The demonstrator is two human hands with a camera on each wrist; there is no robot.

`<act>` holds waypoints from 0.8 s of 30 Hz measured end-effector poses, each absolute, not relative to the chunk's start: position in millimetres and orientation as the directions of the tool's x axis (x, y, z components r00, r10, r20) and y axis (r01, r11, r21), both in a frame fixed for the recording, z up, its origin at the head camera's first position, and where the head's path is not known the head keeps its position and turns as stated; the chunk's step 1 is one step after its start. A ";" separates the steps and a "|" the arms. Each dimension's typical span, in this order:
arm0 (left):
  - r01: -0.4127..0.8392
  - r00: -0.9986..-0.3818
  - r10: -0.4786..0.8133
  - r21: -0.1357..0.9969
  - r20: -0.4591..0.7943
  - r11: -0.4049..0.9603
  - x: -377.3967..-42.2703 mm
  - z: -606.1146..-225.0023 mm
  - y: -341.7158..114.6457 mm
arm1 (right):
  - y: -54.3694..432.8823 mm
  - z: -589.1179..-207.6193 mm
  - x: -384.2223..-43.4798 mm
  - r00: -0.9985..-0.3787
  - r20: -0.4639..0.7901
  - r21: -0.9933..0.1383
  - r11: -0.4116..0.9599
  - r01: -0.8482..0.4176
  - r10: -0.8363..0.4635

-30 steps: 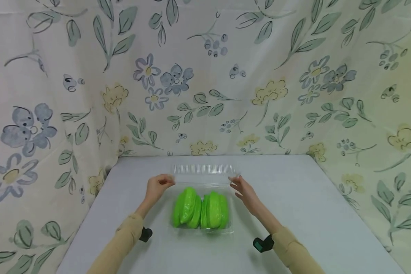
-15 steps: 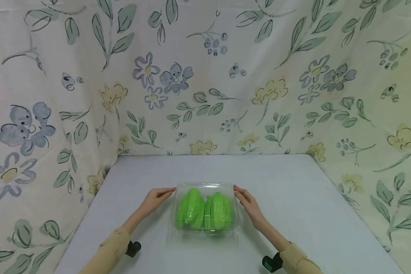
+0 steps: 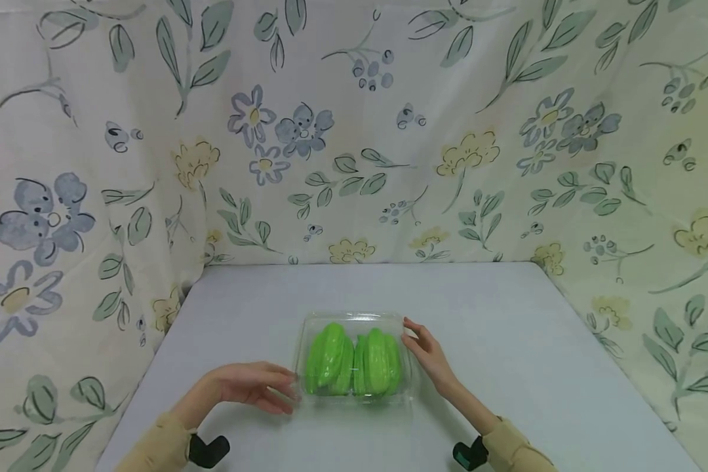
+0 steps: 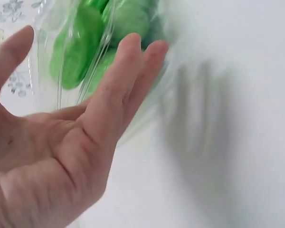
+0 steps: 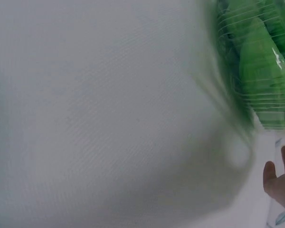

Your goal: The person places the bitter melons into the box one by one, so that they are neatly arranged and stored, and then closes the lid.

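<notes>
A clear plastic clamshell box (image 3: 358, 317) stands mid-table with its lid down. Through the lid show bright green, ridged fruits (image 3: 332, 357) that look like star fruit, in two groups side by side. My left hand (image 3: 250, 385) is at the near left corner of the box, fingers extended and their tips overlapping its edge. In the left wrist view the left hand (image 4: 80, 137) has its thumb spread wide from the straight fingers. My right hand (image 3: 429, 357) has its fingertips at the far right corner, loosely bent. The right wrist view catches only part of the right hand (image 5: 281, 183), beside the box's ribbed side.
The box rests on a white table (image 3: 478, 308). A floral cloth (image 3: 354, 196) hangs behind the table and along both sides. Dark wrist-worn cameras sit under both forearms.
The lid, standing raised behind the box a second ago, has come down over the fruits. My left hand has since slid from the far left corner to the near left one. The right stays about in place.
</notes>
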State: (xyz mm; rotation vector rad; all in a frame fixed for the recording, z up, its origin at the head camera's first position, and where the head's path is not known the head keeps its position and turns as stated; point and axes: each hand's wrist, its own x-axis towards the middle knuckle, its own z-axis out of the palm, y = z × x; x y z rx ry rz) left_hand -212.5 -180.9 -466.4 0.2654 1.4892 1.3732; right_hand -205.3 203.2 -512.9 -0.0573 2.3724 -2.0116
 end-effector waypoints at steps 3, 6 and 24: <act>-0.465 -0.410 0.742 0.821 -0.531 0.331 -204.6 -472.2 -176.5 | 202.8 -513.4 -204.2 -0.999 0.002 -0.985 0.171 -0.010 -0.048; -0.462 -0.425 0.734 0.824 -0.529 0.327 -199.2 -477.5 -172.4 | 202.3 -512.8 -202.6 -0.998 0.008 -0.984 0.177 -0.018 -0.058; -0.443 -0.510 0.678 0.837 -0.529 0.320 -189.3 -480.2 -168.0 | 243.6 -493.2 -170.1 -0.855 -0.309 -0.917 0.370 0.151 -0.416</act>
